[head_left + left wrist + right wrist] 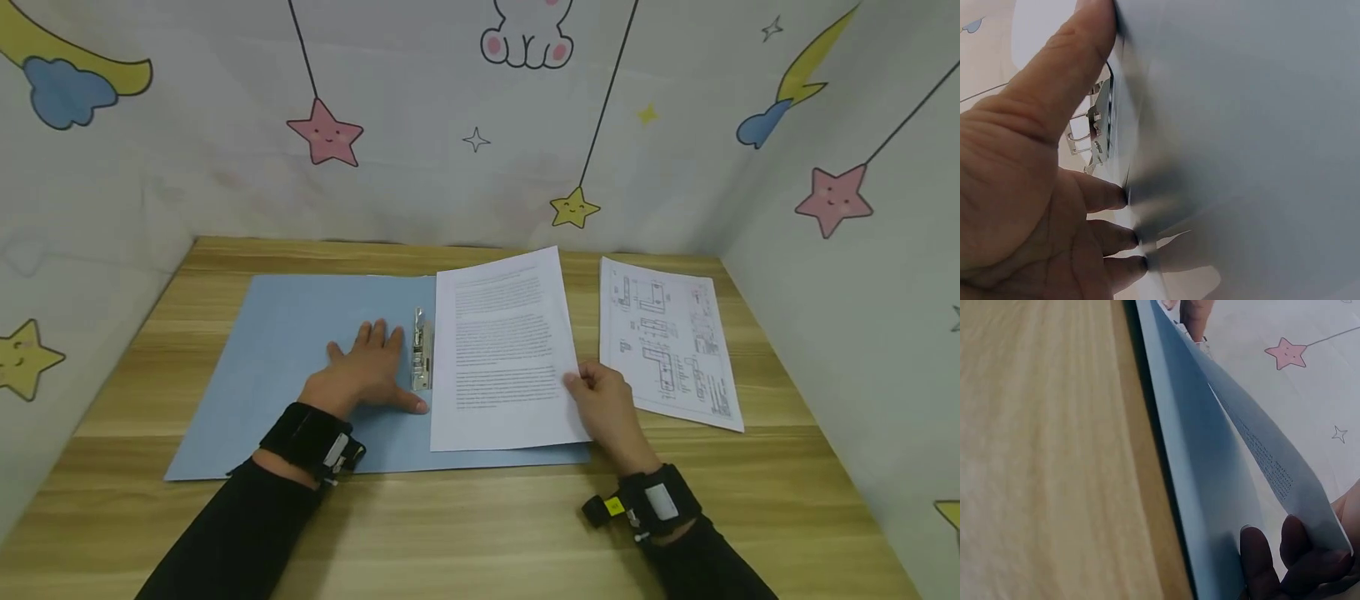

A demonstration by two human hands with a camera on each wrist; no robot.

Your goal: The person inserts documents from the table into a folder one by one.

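Note:
A blue folder (258, 358) lies spread flat on the table, with a metal clip (422, 354) along its middle. My left hand (362, 375) rests on its left side, fingers spread, just left of the clip; the left wrist view shows the clip (1099, 122) beyond the thumb. Over the folder's right side is a sheet of paper (502, 350) printed with lines of text. My right hand (606, 408) pinches the sheet's right edge near its lower corner. Seen from the right wrist, that edge of the sheet (1272, 450) is raised off the folder (1194, 469).
To the right, a sheet with technical drawings (667, 342) lies on the wooden table (465, 533). Pale walls (420, 192) with printed stars and clouds stand behind the table and on both sides.

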